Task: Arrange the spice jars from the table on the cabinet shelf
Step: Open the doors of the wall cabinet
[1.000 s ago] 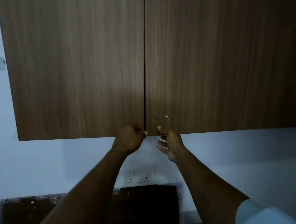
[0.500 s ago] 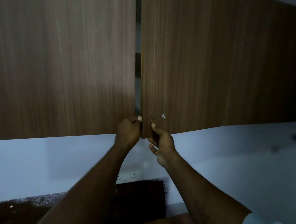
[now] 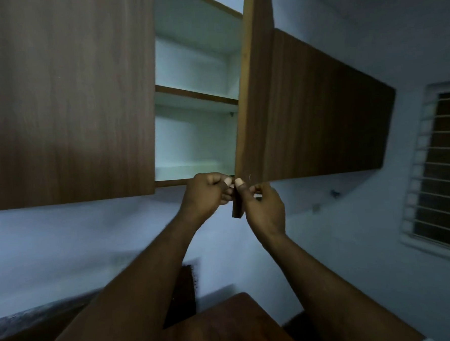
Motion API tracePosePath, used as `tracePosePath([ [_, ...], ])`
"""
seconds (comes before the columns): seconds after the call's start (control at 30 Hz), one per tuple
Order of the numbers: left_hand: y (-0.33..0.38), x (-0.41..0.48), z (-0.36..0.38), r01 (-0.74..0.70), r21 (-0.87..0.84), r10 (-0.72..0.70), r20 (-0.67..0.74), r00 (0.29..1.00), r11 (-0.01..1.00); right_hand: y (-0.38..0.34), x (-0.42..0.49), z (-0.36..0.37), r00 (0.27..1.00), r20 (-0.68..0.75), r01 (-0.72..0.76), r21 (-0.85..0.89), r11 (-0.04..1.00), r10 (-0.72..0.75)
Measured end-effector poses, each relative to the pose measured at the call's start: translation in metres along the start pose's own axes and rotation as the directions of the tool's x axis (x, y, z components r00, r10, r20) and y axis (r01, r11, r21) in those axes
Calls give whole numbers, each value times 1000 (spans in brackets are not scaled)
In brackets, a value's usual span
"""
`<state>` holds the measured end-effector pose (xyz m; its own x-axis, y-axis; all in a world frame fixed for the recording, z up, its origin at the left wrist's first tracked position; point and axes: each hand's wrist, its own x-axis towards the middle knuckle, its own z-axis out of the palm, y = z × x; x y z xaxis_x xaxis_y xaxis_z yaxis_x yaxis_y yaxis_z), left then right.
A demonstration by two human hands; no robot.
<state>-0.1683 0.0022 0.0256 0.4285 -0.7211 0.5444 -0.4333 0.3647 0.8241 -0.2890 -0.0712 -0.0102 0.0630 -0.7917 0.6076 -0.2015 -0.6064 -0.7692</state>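
Note:
A brown wooden wall cabinet hangs above me. Its right door [image 3: 256, 94] stands swung out toward me, edge on. My left hand [image 3: 208, 195] and my right hand [image 3: 260, 207] both grip the bottom corner of that door, thumbs up against its edge. Inside, the pale lower shelf [image 3: 189, 170] and the middle shelf [image 3: 195, 95] show nothing on them. The left door [image 3: 64, 101] is closed. No spice jars are in view.
A wooden table [image 3: 228, 325] lies below my arms. A dark countertop [image 3: 30, 322] runs along the white wall at lower left. A barred window [image 3: 439, 167] is at the right. Another closed cabinet door [image 3: 328, 111] continues to the right.
The right door has swung from nearly closed to wide open, exposing the shelves. Both hands stayed on its lower corner and my view turned to the right.

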Motion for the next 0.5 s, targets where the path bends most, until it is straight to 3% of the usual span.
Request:
tracePosePath([
  [0.23,4,-12,55,-50,-94,69,202,977,994,8,14,-60,966,-162,162,-227,960,-202],
  [0.37,6,-10,85,-215,59,181,352,918,975,21,21,-84,918,-267,191,-352,916,-294],
  [0.5,2,2,125,-318,197,235,356,905,927,40,32,-111,889,-328,180,-391,903,-320],
])
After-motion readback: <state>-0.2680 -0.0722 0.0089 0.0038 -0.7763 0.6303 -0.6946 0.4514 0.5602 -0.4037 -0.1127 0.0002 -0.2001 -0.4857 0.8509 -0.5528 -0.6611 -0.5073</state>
